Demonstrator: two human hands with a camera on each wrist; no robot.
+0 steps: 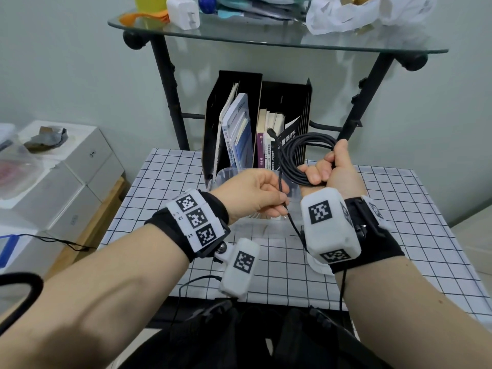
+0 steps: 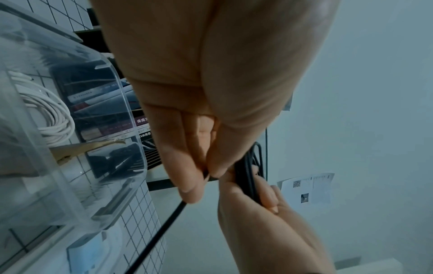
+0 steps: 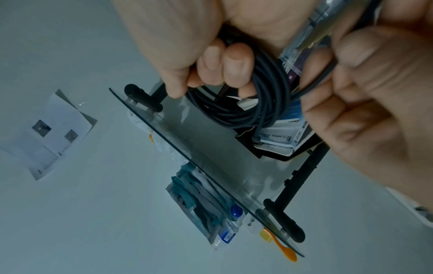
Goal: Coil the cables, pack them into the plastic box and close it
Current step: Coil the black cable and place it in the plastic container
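Above a grid-patterned tablecloth [image 1: 399, 209], a limp, light, springy black cable [image 1: 295, 158] is bunched as loops in the clenched right hand [image 1: 332, 169], its loose tail pinched by the left hand [image 1: 255, 193] over the clear plastic box [image 2: 70, 148], best gripped across all loops.

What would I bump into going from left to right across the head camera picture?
White boxes → left hand → black cable → right hand.
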